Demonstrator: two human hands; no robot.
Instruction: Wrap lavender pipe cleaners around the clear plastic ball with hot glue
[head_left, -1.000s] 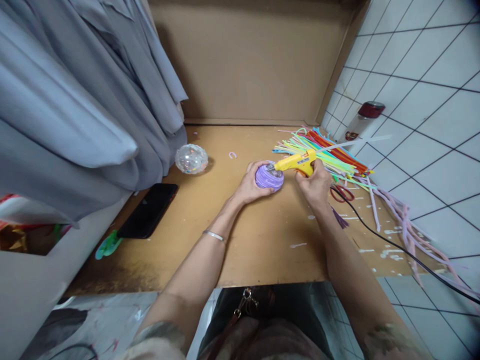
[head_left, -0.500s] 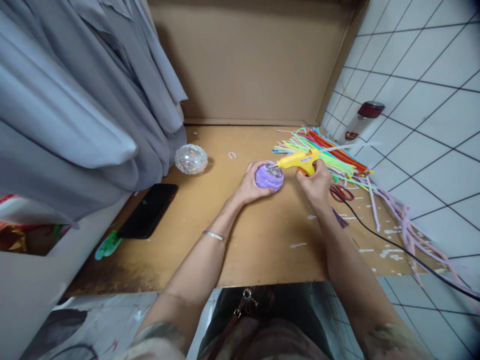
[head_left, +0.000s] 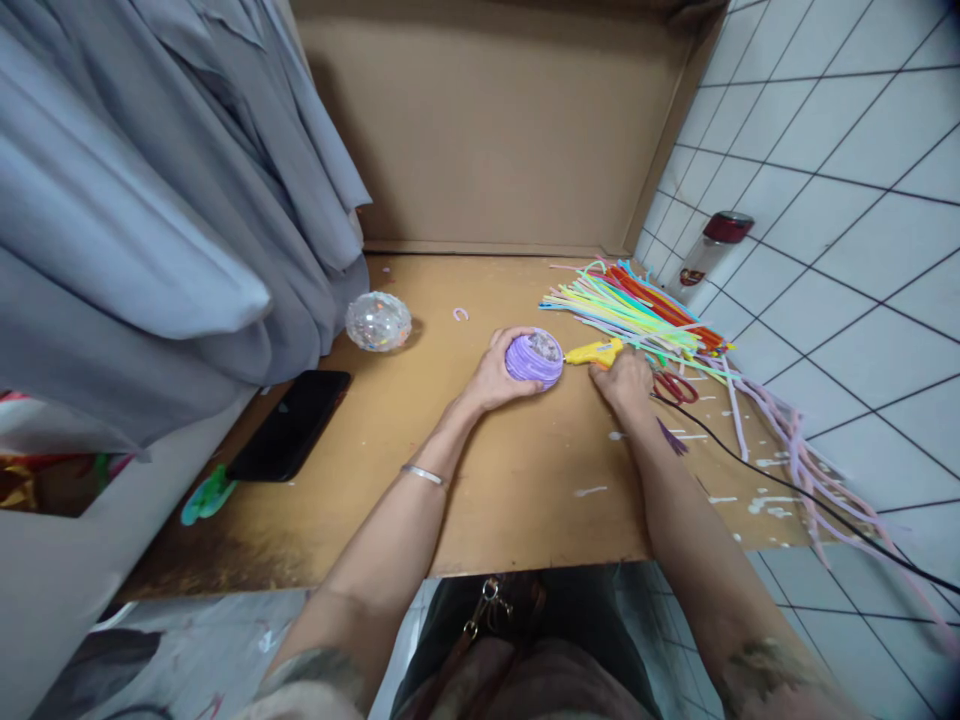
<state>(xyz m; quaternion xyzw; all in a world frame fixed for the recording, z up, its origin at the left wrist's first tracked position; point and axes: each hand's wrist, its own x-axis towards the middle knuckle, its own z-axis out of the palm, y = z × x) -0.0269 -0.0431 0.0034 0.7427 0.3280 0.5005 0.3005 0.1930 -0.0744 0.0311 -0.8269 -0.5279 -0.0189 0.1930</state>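
My left hand (head_left: 493,376) is wrapped round the left side of a ball (head_left: 529,374) covered with rows of purple fuzzy cord. A greyish, clear-looking patch on the ball's top is uncovered. In my right hand (head_left: 628,386) is a yellow hot glue gun (head_left: 592,353), low over the table and pointing left. Its nozzle lies close to the ball's right side; whether they touch I cannot tell. A black cable (head_left: 739,455) runs from behind the right hand to the lower right. Red-handled scissors (head_left: 677,388) lie beside that hand, partly hidden.
Colourful pipe cleaners (head_left: 637,310) are heaped at the back right, near a clear bottle with a red lid (head_left: 712,252). A clear ball (head_left: 379,322) stands at the left, behind a black phone (head_left: 291,425). Grey cloth (head_left: 225,220) hangs on the left; a tiled wall (head_left: 847,220) bounds the right.
My right hand has lowered the glue gun, and its nozzle has come away from the ball's top to its right side. My left hand still holds the ball in nearly the same place.
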